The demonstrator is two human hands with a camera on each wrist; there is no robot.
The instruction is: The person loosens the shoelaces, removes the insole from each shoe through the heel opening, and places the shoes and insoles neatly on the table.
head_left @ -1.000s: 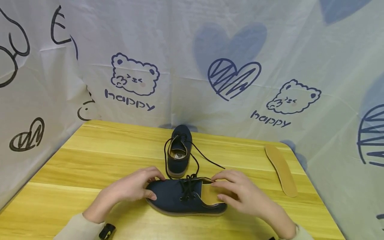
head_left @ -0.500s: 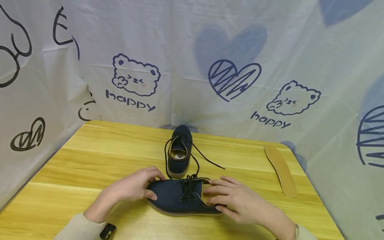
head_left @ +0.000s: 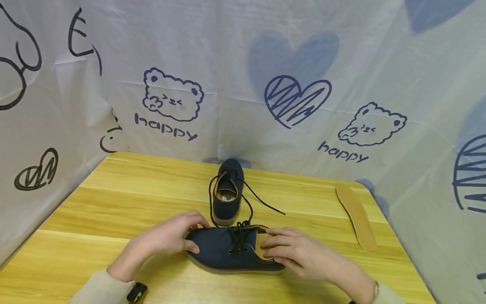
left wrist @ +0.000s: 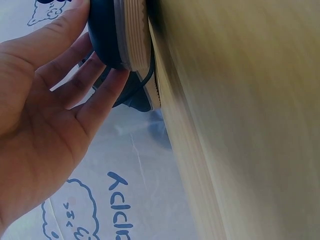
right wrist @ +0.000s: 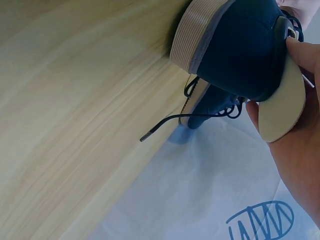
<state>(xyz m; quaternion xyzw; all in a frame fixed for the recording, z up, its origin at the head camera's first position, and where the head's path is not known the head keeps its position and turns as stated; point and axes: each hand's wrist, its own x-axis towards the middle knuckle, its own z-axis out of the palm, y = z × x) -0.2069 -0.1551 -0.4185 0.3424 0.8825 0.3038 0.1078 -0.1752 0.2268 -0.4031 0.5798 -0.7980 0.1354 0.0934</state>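
A navy lace-up shoe (head_left: 224, 251) lies across the yellow wooden table (head_left: 114, 202), toe to the left. My left hand (head_left: 186, 236) grips its toe, thumb on the near side; the left wrist view shows the fingers laid along the toe (left wrist: 107, 35). My right hand (head_left: 277, 247) sits at the heel opening and holds a tan insole (head_left: 261, 245) that is partly inside the shoe. In the right wrist view the heel end of the insole (right wrist: 282, 107) sticks out past the shoe (right wrist: 240, 50), held against my right hand (right wrist: 300, 145).
A second navy shoe (head_left: 226, 192) stands just behind, toe away from me, its black laces (head_left: 262, 200) trailing right. Another tan insole (head_left: 357, 215) lies near the table's right edge. Printed white cloth (head_left: 288, 63) walls in the back and sides.
My right hand has slid left along the shoe's opening with the insole, and less tan shows now. The left hand and both shoes have stayed put.
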